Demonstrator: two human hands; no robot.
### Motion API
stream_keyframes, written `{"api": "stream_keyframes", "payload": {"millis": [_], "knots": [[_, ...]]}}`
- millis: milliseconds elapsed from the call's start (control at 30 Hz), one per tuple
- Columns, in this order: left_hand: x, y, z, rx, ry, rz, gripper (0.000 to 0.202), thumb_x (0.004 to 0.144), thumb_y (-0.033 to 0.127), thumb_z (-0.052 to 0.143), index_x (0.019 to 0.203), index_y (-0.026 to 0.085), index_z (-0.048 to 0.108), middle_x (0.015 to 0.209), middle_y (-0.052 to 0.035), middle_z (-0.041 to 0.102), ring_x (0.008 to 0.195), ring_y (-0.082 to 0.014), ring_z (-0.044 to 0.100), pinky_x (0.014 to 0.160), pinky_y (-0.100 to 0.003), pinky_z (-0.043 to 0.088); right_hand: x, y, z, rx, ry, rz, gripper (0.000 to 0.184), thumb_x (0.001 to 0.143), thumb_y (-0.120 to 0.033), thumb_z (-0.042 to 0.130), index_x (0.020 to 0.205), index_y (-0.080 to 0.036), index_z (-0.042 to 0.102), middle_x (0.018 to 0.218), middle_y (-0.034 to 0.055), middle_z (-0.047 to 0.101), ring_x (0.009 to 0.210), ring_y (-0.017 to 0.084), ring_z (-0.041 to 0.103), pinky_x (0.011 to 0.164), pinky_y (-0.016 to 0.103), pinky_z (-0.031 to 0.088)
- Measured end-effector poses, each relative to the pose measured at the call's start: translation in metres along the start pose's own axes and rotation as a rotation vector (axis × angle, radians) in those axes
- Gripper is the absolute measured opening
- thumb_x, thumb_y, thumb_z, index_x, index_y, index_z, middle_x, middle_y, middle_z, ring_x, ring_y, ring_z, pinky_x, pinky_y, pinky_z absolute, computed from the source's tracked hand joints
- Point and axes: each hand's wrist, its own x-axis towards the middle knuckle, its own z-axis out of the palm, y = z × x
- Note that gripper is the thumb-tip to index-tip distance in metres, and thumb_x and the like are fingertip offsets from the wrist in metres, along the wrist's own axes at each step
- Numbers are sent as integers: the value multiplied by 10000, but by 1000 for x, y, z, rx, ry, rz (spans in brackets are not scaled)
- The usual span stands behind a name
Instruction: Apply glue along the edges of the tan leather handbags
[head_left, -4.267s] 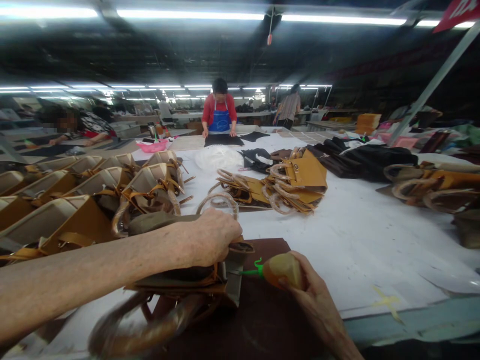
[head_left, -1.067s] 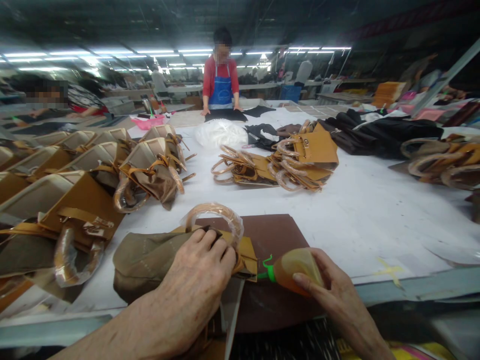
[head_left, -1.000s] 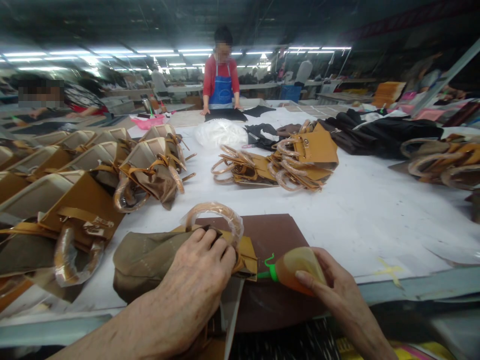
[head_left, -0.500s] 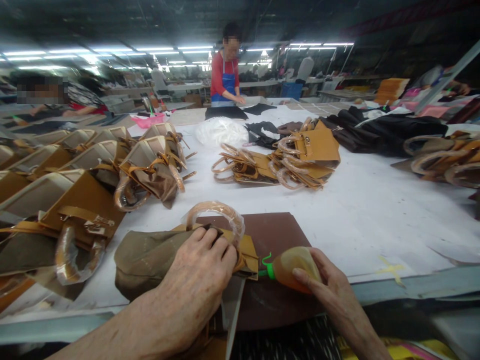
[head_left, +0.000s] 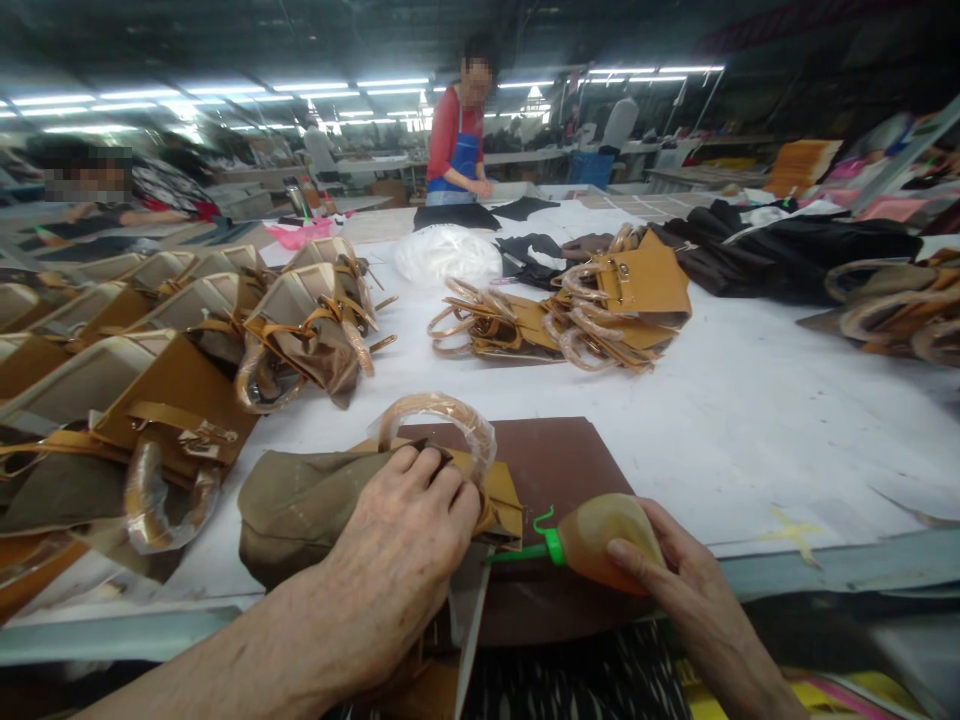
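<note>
My left hand (head_left: pixel 420 520) is closed over the top of a tan handbag (head_left: pixel 504 490), its fingers bent around the edge. The bag's olive-brown lining (head_left: pixel 300 510) bulges out to the left, and a plastic-wrapped handle (head_left: pixel 439 408) arches up behind my knuckles. In my right hand (head_left: pixel 675 560) is a squeeze glue bottle (head_left: pixel 606 535) with amber liquid inside, lying on its side. Its green nozzle points left, the tip at the bag's edge close to a pale panel (head_left: pixel 471 590). A dark brown board (head_left: pixel 559 455) lies under the bag and bottle.
Rows of tan handbags (head_left: pixel 180 400) stand at the left. More bags (head_left: pixel 626 290) lie in a pile mid-table, near a white plastic bundle (head_left: pixel 446 255). Black material (head_left: pixel 720 245) is heaped at back right. A person in a blue apron (head_left: pixel 465 160) works across the table.
The bottle's nozzle has moved left and slightly down, so its tip now sits by the pale panel below the bag's corner. My left hand keeps its hold. The view has shifted slightly.
</note>
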Motion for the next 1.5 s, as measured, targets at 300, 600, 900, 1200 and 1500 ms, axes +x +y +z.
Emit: {"api": "stream_keyframes", "payload": {"millis": [300,600,900,1200,1500], "knots": [[1,0,0,11,19,2,103,764,152,515,854,153,565,825,-64,554,767,-240,435,713,-408,343,8,9,6,-93,-6,-50,374,760,-484,596,1024,-244,484,906,-9,619,893,230,543,753,304,408],[-1,0,0,13,21,6,101,763,143,505,842,146,567,845,-68,555,775,-252,435,722,-418,352,-5,-5,7,24,-15,-7,382,696,-449,645,979,-212,544,818,1,637,856,244,560,696,291,433],[-1,1,-2,20,-15,10,105,756,160,547,860,150,563,855,-70,560,798,-255,441,755,-421,355,-16,-13,9,88,-26,16,366,653,-442,685,929,-224,584,765,-9,648,779,228,576,638,272,456],[-1,2,-3,6,-38,-8,93,786,145,520,870,155,559,864,-68,557,814,-255,440,751,-421,357,-22,-3,2,97,-115,16,374,681,-450,671,968,-234,567,815,4,656,785,234,585,651,285,471],[0,2,-3,21,-35,-19,101,769,129,545,862,162,564,857,-56,559,808,-256,437,732,-416,348,-39,-20,15,219,-59,96,388,599,-443,706,897,-237,568,763,-9,655,706,211,573,604,271,449]]}}
